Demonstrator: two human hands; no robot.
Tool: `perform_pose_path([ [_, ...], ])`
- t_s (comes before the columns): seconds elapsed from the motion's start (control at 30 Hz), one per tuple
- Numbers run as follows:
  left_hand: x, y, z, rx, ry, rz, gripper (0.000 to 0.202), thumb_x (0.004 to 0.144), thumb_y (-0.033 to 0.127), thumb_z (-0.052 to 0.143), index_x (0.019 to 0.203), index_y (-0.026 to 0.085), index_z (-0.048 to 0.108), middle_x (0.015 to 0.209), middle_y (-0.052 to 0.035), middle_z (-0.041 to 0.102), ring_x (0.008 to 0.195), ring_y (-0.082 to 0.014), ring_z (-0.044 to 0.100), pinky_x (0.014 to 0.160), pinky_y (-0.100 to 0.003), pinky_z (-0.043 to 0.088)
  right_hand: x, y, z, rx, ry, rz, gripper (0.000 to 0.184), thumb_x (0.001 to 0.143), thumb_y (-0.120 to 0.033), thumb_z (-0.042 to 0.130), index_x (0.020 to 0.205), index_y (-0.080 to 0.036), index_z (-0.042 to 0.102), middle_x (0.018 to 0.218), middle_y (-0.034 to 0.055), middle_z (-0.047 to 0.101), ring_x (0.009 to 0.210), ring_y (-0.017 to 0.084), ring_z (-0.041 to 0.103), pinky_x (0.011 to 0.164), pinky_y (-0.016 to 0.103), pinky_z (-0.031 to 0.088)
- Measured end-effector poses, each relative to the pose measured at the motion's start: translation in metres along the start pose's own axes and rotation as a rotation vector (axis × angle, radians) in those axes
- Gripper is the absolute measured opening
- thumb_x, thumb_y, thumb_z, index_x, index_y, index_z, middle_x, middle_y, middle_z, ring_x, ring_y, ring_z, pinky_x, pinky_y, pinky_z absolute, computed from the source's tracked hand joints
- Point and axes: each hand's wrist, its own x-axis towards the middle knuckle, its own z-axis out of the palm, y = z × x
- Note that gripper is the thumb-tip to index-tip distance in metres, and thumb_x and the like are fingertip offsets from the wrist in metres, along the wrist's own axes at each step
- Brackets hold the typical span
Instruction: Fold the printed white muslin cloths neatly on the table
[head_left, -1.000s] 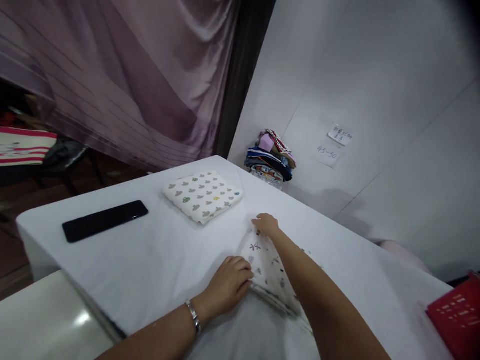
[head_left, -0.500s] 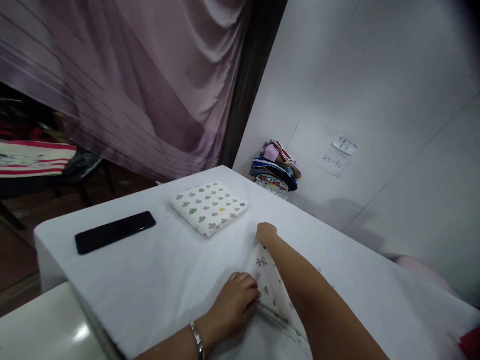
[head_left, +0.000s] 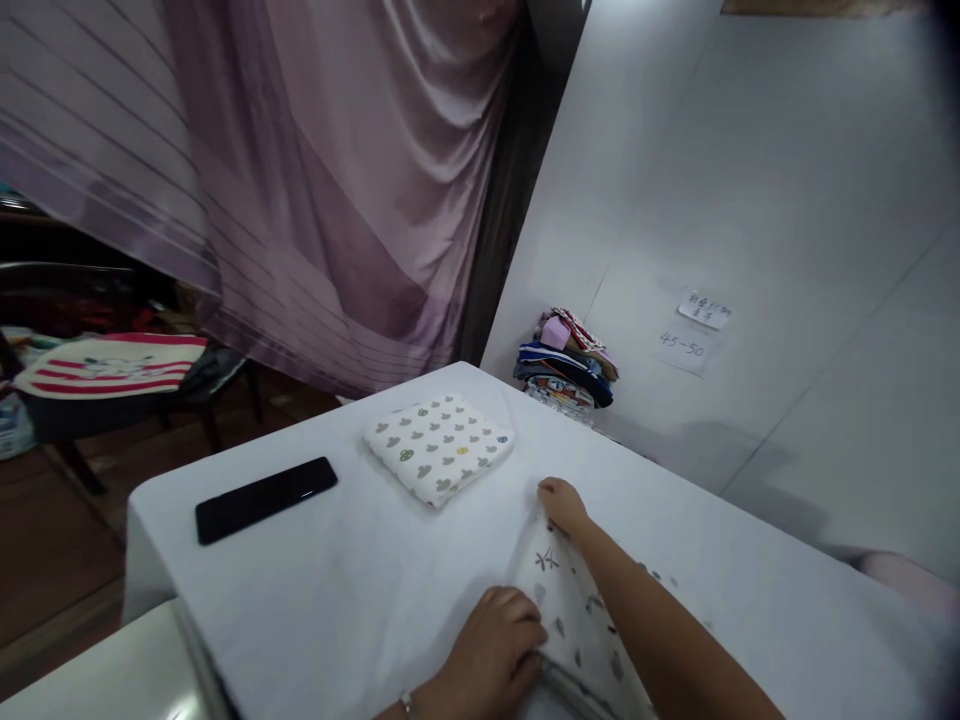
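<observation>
On the white table (head_left: 360, 590) lies a white patterned cloth (head_left: 574, 620), partly under my arms. My left hand (head_left: 499, 655) presses down on the cloth's near left edge, fingers curled over it. At the cloth's far corner my right hand (head_left: 562, 505) pinches the fabric with closed fingers. Farther back on the table sits a folded white cloth with grey and coloured shapes (head_left: 439, 448), apart from both hands.
A black phone (head_left: 265, 499) lies near the table's left edge. A stack of folded coloured clothes (head_left: 568, 362) rests against the white wall behind the table. A purple curtain (head_left: 315, 190) hangs at the left, with a chair and striped fabric (head_left: 112, 365) beyond the table.
The view has tilted up and left, so everything sits lower and more to the right in the frame. My hands stay on the same cloth, with the right hand's fingers closing at the far corner.
</observation>
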Motion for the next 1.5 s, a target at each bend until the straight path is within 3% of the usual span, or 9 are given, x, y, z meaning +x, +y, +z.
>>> perform_pose_path([
  [0.2,0.001,0.008,-0.008,-0.064,0.023,-0.056,0.019,0.075,0.015,0.058,0.09,0.026,0.06,0.096,-0.0006,0.061,0.095,-0.0185,0.052,0.085,-0.037,0.039,-0.065,0.04,0.009,0.015,0.164,-0.297,0.043,0.087,-0.03,0.043,0.127,-0.017,0.052,0.14,0.0102,0.042,0.131,0.023,0.033,0.108,0.04,0.025],
  [0.3,0.003,0.011,-0.013,-0.064,0.031,-0.045,0.016,0.077,0.016,0.056,0.09,0.024,0.062,0.094,-0.0018,0.061,0.093,-0.0181,0.052,0.084,-0.037,0.039,-0.088,0.052,0.007,-0.028,0.057,-0.266,0.048,0.09,-0.036,0.041,0.135,-0.02,0.042,0.145,0.0085,0.033,0.135,0.024,0.025,0.109,0.045,0.02],
  [0.5,0.007,0.009,-0.018,-0.047,0.015,0.01,0.02,0.082,0.018,0.052,0.098,0.023,0.063,0.1,-0.0042,0.062,0.097,-0.0188,0.053,0.087,-0.037,0.04,-0.118,0.056,-0.009,0.026,0.021,-0.213,0.045,0.091,-0.035,0.041,0.133,-0.02,0.044,0.145,0.01,0.034,0.135,0.023,0.024,0.109,0.045,0.018],
  [0.6,0.007,0.007,-0.02,-0.052,-0.008,0.009,0.021,0.084,0.022,0.05,0.1,0.024,0.063,0.103,-0.004,0.062,0.1,-0.0186,0.054,0.09,-0.037,0.041,-0.144,0.073,-0.02,0.048,-0.029,-0.204,0.041,0.089,-0.034,0.044,0.129,-0.024,0.049,0.144,0.0074,0.035,0.135,0.023,0.024,0.108,0.048,0.017],
  [0.77,0.009,0.001,-0.02,-0.112,0.054,-0.083,0.025,0.086,0.036,0.047,0.097,0.024,0.066,0.108,-0.0041,0.063,0.104,-0.0192,0.054,0.092,-0.035,0.043,-0.194,0.14,-0.039,0.126,0.149,0.095,0.043,0.082,-0.029,0.051,0.124,-0.021,0.055,0.141,0.009,0.04,0.131,0.023,0.032,0.108,0.043,0.024],
  [0.9,0.017,-0.006,-0.021,-0.097,0.184,-0.445,0.039,0.082,0.049,0.046,0.107,0.022,0.061,0.115,-0.0056,0.061,0.105,-0.0223,0.056,0.088,-0.033,0.047,-0.231,0.176,-0.04,0.534,0.306,0.47,0.047,0.081,-0.031,0.049,0.127,-0.018,0.051,0.125,0.0103,0.055,0.103,0.023,0.058,0.086,0.038,0.049],
  [1.03,0.039,-0.011,-0.027,-0.119,0.037,-0.68,0.061,0.078,0.055,0.049,0.127,0.019,0.046,0.113,-0.009,0.063,0.094,-0.0237,0.062,0.081,-0.034,0.048,-0.251,0.175,-0.035,0.901,0.222,0.591,0.063,0.083,-0.039,0.049,0.139,-0.015,0.033,0.101,0.0102,0.065,0.069,0.018,0.063,0.055,0.03,0.051],
  [1.23,0.07,-0.011,-0.029,-0.089,-0.15,-0.697,0.064,0.07,0.045,0.059,0.126,0.017,0.047,0.101,-0.0098,0.066,0.081,-0.0233,0.064,0.07,-0.031,0.048,-0.248,0.168,-0.027,0.674,0.232,0.511,0.071,0.072,-0.033,0.061,0.137,-0.019,0.037,0.096,0.0049,0.063,0.079,0.018,0.061,0.069,0.029,0.05],
  [1.5,0.098,-0.047,-0.049,0.08,-0.043,-0.67,0.061,0.071,0.042,0.061,0.124,0.015,0.052,0.106,-0.0113,0.063,0.09,-0.023,0.061,0.075,-0.029,0.047,-0.237,0.136,-0.006,0.978,0.29,0.468,0.078,0.072,-0.037,0.063,0.14,-0.021,0.029,0.096,0.0033,0.06,0.068,0.014,0.059,0.051,0.022,0.047],
])
